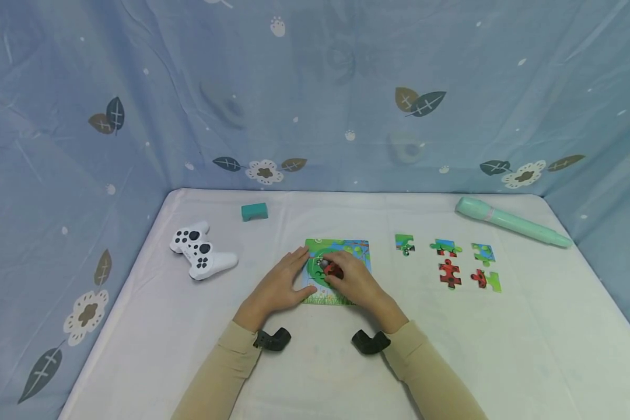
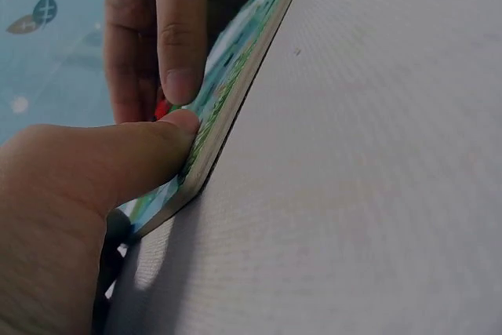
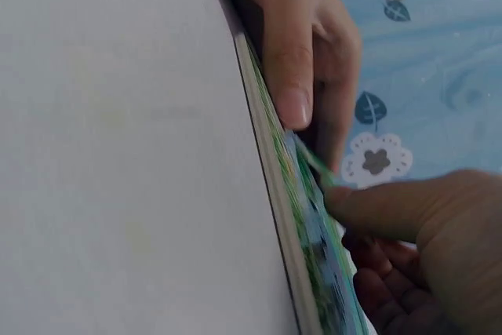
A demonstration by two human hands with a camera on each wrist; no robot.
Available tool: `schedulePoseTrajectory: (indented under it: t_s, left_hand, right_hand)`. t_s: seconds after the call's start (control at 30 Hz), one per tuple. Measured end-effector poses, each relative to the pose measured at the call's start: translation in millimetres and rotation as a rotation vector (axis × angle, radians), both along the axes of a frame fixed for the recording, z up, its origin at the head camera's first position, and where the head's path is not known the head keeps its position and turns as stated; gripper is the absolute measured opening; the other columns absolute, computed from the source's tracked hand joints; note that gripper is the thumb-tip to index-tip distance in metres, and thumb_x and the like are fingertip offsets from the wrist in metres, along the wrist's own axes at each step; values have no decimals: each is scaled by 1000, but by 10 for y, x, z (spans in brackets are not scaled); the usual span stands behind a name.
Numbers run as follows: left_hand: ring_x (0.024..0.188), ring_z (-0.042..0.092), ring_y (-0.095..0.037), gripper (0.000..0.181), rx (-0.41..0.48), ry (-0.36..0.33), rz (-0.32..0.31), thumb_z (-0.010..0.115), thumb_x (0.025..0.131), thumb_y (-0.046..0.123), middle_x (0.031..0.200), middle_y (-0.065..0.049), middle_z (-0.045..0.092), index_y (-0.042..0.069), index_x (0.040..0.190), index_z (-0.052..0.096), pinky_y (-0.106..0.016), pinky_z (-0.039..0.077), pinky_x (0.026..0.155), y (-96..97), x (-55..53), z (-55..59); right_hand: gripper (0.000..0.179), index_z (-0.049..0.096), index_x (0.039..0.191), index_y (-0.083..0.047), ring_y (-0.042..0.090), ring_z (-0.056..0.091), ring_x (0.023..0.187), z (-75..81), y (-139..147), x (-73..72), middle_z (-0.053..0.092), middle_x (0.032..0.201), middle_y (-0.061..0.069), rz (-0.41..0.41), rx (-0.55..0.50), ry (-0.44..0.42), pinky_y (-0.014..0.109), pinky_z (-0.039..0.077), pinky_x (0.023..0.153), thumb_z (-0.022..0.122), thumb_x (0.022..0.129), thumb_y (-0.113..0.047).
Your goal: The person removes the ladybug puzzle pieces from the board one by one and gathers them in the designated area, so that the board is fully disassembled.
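Note:
A puzzle board (image 1: 315,299) with a green grass and blue sky picture lies flat between both hands. My left hand (image 1: 279,284) rests at its left side, fingers extended along the upper left edge and thumb on the lower left part. Over the middle of the board, my right hand (image 1: 358,283) pinches a red and green puzzle piece (image 1: 333,270) between thumb and fingers. In the right wrist view the piece's green edge (image 3: 314,164) stands tilted against the board's surface. The fingers hide much of the piece.
Several loose puzzle pieces (image 1: 450,274) lie to the right of the board. A mint-green microphone-shaped object (image 1: 511,221) lies at the back right. To the left are a white game controller (image 1: 202,251) and a small teal block (image 1: 254,212). A patterned blue cloth (image 1: 315,105) hangs behind the table.

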State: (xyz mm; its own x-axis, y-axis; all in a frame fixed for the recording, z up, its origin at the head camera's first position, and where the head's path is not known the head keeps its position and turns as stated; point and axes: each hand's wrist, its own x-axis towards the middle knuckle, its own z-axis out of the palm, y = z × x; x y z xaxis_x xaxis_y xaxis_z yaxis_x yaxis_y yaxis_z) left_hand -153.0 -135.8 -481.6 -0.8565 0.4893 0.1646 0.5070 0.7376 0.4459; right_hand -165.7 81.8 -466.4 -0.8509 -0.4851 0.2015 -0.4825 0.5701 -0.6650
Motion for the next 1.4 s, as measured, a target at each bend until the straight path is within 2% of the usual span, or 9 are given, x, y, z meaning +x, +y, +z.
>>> schedulePoseTrajectory:
  t_s: [0.23, 0.37, 0.47, 0.67, 0.87, 1.0, 1.1, 1.17, 1.4]
  left_hand:
    - [142, 29, -30, 80, -13, -50, 7, 62, 86, 48, 154, -12, 30, 1, 145, 36, -40, 24, 119, 7, 2, -9]
    - [142, 28, -29, 82, -7, -60, 14, 63, 86, 49, 154, -12, 30, 1, 146, 35, -39, 23, 119, 10, 5, -5]
    - [142, 28, -28, 82, -7, -59, 16, 63, 85, 49, 154, -12, 30, 1, 145, 35, -39, 23, 119, 11, 4, -4]
    - [142, 28, -29, 80, -14, -51, 13, 63, 85, 48, 154, -13, 31, 1, 145, 36, -40, 24, 118, 15, 4, -9]
    - [141, 30, -30, 79, 8, -41, 10, 65, 84, 45, 153, -14, 32, 0, 143, 39, -42, 25, 118, 13, 19, 5]
    - [142, 29, -30, 79, 9, -34, 5, 65, 84, 46, 153, -14, 32, 0, 143, 38, -41, 24, 118, 11, 13, 0]
    - [142, 29, -29, 80, 1, -32, 5, 64, 85, 47, 153, -13, 31, 1, 144, 37, -40, 24, 118, 8, 5, -9]
    - [142, 29, -29, 80, 0, -32, 8, 64, 85, 47, 153, -13, 31, 1, 144, 37, -40, 24, 118, 5, 1, -11]
    - [142, 29, -29, 80, 8, -26, 7, 64, 85, 47, 153, -14, 32, 0, 144, 38, -40, 23, 119, 2, -4, -12]
  right_hand:
    - [42, 58, 126, -3, 26, 61, 105, 135, 185, -21, 60, 121, 13, -18, -15, -69, 40, 55, 85, 69, 86, -12]
    - [44, 57, 128, -4, 27, 61, 104, 211, 397, -20, 59, 123, 12, -49, -9, -113, 42, 55, 85, 69, 86, -12]
    - [46, 56, 129, -3, 28, 61, 103, 234, 592, -14, 60, 120, 13, -77, -8, -114, 44, 54, 85, 69, 86, -11]
    - [46, 56, 129, -3, 31, 59, 104, 198, 1008, 14, 63, 116, 11, -144, 10, -112, 46, 53, 86, 69, 86, -11]
    - [45, 55, 131, -4, 35, 57, 110, 154, 1402, 79, 61, 120, 13, -201, 21, -165, 49, 53, 88, 67, 88, -14]
    - [45, 54, 131, -3, 37, 58, 110, 131, 1602, 130, 61, 118, 15, -224, 35, -195, 42, 55, 84, 66, 89, -14]
    - [44, 54, 131, -2, 35, 60, 108, 109, 1680, 140, 61, 116, 15, -212, 47, -187, 35, 55, 82, 66, 90, -14]
    - [44, 55, 130, -1, 34, 61, 107, 91, 1697, 129, 60, 116, 14, -195, 54, -169, 36, 54, 84, 66, 90, -14]
    - [41, 56, 127, 2, 37, 58, 107, 40, 1694, 101, 54, 124, 19, -173, 94, -115, 53, 49, 88, 65, 88, -6]
